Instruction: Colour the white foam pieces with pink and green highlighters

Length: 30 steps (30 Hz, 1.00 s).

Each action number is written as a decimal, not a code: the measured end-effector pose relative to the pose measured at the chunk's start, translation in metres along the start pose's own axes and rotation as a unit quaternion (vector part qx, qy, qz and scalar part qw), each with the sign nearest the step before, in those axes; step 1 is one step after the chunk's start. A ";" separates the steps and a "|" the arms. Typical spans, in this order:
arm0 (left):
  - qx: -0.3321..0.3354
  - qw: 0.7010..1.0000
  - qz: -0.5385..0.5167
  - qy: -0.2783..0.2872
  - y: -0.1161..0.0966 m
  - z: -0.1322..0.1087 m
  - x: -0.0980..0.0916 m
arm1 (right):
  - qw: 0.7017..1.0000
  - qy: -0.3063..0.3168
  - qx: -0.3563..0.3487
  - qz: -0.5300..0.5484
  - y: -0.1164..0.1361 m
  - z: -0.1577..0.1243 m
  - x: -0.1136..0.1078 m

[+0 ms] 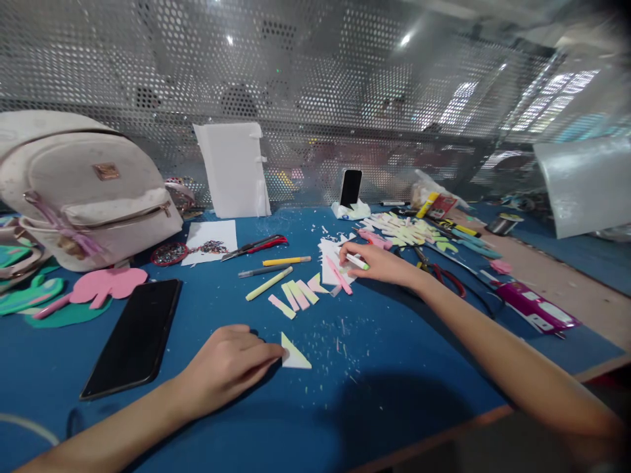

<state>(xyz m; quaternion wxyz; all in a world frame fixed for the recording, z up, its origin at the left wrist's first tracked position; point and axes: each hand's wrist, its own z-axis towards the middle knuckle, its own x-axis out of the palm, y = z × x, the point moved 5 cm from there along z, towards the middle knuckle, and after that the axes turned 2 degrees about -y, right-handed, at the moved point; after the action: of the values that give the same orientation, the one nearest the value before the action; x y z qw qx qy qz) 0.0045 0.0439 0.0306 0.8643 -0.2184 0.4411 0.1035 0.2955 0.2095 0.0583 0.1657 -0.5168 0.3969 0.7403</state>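
A small white triangle with a yellow-green edge (294, 355) lies on the blue table, and the closed fingertips of my left hand (234, 361) pinch its left corner. My right hand (377, 263) is farther off, over white paper (331, 266), with its fingers closed on a white marker with a green end (357, 261). Beside it a pink marker (339, 276) lies across the paper. Between my hands are several pastel strips (300, 293) and a yellow-green marker (269, 283).
A black phone (133, 338) lies at the left, before a pale backpack (89, 190). A red-handled cutter (256, 246) lies mid-table. Pliers (451, 279), a purple device (536, 307) and a heap of pale strips (407, 228) are at the right. A small phone (351, 188) stands behind.
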 end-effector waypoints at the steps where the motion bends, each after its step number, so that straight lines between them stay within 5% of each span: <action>1: -0.004 1.000 -0.007 0.000 0.000 0.000 0.000 | 1.000 0.010 0.000 0.001 0.000 -0.001 0.001; 8: -0.090 0.991 -0.087 -0.036 0.010 0.001 -0.004 | 1.000 -0.025 0.008 0.003 0.016 -0.005 -0.006; 12: -0.188 0.971 -0.119 -0.082 0.023 0.002 -0.010 | 0.990 -0.056 -0.010 0.129 0.069 0.003 -0.011; 16: -0.252 0.953 -0.134 -0.101 0.032 0.001 -0.010 | 0.973 0.015 -0.108 0.202 0.137 0.021 0.010; 20: -0.282 0.943 -0.142 -0.104 0.037 -0.003 -0.009 | 0.950 0.023 -0.209 0.232 0.175 0.038 0.039; 27: -0.294 0.937 -0.163 -0.093 0.039 -0.003 -0.011 | 0.929 0.012 -0.154 0.337 0.169 0.039 0.048; 30: -0.293 0.937 -0.168 -0.090 0.038 -0.002 -0.012 | 0.887 0.024 -0.089 0.453 0.155 0.040 0.043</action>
<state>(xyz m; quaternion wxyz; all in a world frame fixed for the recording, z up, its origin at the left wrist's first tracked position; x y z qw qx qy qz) -0.0179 0.0766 0.0286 0.8028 -0.5225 0.2690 0.1008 0.1510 0.1349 0.0904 -0.2435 -0.3111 0.5240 0.7546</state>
